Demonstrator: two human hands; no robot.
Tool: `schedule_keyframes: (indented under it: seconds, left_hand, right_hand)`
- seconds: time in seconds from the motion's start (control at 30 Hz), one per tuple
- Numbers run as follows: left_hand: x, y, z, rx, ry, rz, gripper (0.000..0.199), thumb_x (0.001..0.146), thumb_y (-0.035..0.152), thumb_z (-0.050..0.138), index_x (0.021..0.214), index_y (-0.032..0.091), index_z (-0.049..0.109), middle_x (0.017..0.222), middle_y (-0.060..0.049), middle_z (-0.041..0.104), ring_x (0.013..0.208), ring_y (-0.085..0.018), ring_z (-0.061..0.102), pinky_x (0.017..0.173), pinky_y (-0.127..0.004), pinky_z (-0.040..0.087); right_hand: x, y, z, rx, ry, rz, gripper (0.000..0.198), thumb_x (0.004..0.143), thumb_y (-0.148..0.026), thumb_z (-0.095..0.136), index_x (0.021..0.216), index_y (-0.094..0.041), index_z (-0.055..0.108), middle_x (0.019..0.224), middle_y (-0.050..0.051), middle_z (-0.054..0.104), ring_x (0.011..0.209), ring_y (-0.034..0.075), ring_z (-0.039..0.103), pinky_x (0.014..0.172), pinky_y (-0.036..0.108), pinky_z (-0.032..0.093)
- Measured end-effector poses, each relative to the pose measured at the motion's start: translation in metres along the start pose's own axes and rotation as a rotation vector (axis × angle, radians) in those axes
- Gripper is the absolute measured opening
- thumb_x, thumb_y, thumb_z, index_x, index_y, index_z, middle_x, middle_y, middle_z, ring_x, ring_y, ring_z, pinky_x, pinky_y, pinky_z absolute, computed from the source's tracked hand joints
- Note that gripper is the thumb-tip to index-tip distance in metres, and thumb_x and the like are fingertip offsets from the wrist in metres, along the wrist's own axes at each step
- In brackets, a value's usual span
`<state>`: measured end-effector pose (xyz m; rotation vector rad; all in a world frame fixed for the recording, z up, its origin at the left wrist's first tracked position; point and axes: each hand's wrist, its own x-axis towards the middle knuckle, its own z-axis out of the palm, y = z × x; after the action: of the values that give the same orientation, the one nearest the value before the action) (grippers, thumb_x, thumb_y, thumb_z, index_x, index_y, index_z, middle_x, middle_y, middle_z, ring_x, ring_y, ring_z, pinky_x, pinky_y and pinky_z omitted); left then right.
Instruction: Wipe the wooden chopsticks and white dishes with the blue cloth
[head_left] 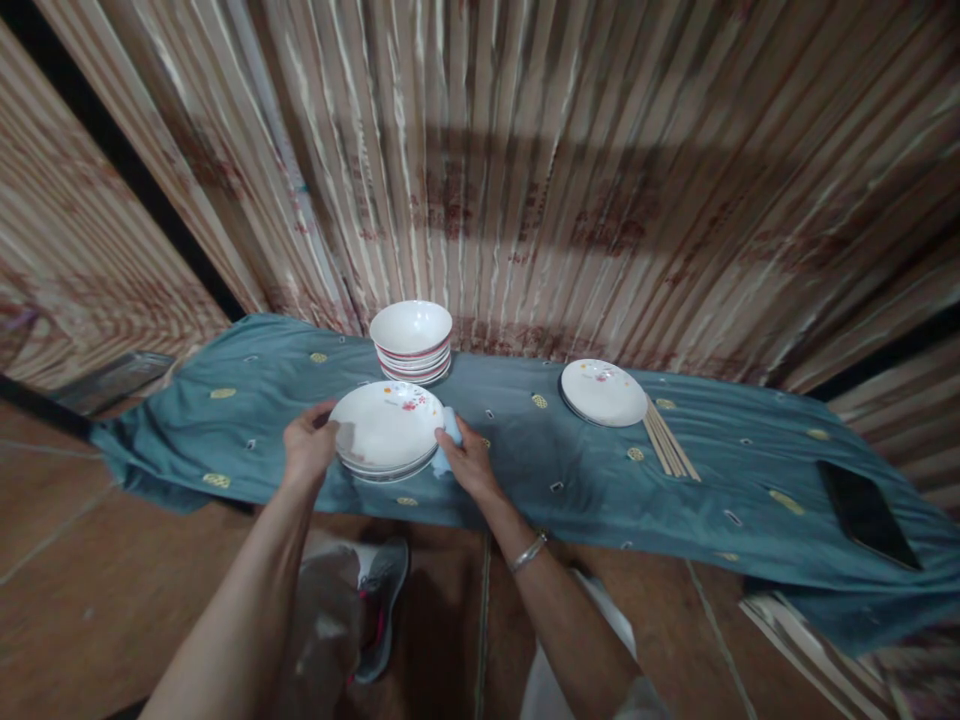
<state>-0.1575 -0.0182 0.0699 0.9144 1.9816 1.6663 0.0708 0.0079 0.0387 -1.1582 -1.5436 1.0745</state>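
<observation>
A white plate (382,430) with small red and orange flowers lies on top of a short stack of plates at the table's front edge. My left hand (309,442) is closed on its left rim, thumb on top, the other fingers partly hidden. On the opposite side, my right hand (471,462) holds a light blue cloth (444,455) against the right rim. I cannot tell whether the top plate is raised off the ones under it. Just behind stands a stack of white bowls (411,330) with red bands.
More flowered plates (602,392) are stacked at right centre, with several wooden chopsticks (671,445) beside them. A black phone (868,513) lies near the right end of the table with a green cloth (525,480). Pleated curtains (510,180) hang behind; dark frame poles (127,160) flank it.
</observation>
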Motion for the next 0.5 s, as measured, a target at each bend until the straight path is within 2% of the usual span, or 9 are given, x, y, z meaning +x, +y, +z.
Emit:
schedule_keyframes:
  seconds: [0.23, 0.5]
  left_hand:
    - [-0.014, 0.021, -0.002, -0.124, 0.008, -0.024, 0.031, 0.052, 0.015, 0.054, 0.081, 0.015, 0.063, 0.081, -0.006, 0.068, 0.071, -0.018, 0.062, 0.068, -0.029, 0.051]
    - [-0.022, 0.032, -0.002, -0.252, 0.015, 0.011, 0.036, 0.054, 0.018, 0.058, 0.089, 0.015, 0.066, 0.088, -0.005, 0.070, 0.077, -0.018, 0.064, 0.073, -0.028, 0.051]
  right_hand:
    - [-0.001, 0.004, 0.004, 0.000, 0.006, -0.026, 0.041, 0.080, -0.037, 0.059, 0.119, -0.024, 0.061, 0.108, 0.003, 0.068, 0.103, 0.022, 0.060, 0.092, 0.032, 0.045]
    - [-0.002, 0.002, 0.003, 0.024, -0.006, -0.036, 0.043, 0.082, -0.035, 0.055, 0.122, -0.021, 0.058, 0.114, 0.004, 0.066, 0.107, 0.020, 0.059, 0.096, 0.031, 0.042]
